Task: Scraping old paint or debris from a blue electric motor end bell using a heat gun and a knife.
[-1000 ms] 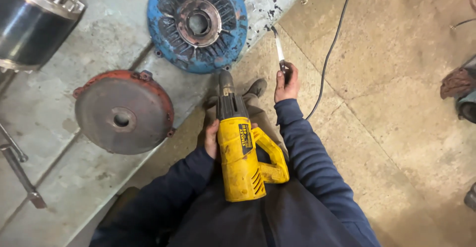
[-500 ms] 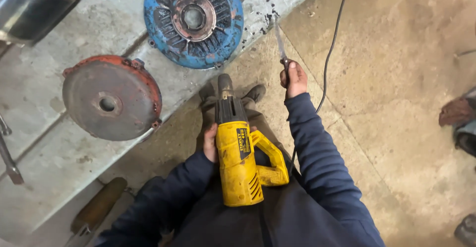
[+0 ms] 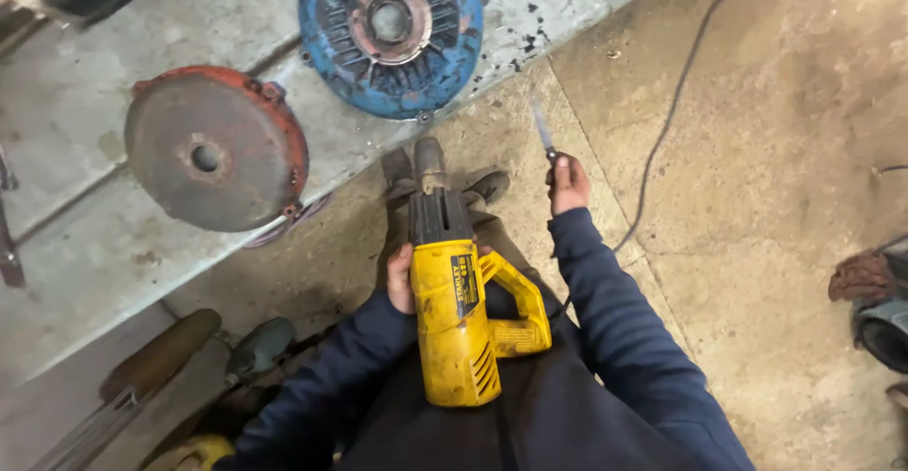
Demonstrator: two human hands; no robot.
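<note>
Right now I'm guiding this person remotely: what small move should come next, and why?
Probably bring the right hand with its thin bit back toward the front end of the yellow drill. The left hand steadies the drill on the lap, its front end looks empty, and the bit is held out over the floor, away from it.

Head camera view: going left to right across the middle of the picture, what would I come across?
Rusty red round cover → left hand → yellow power drill → right hand holding a thin pointed tool → black cable on the floor → brown rag.
</note>
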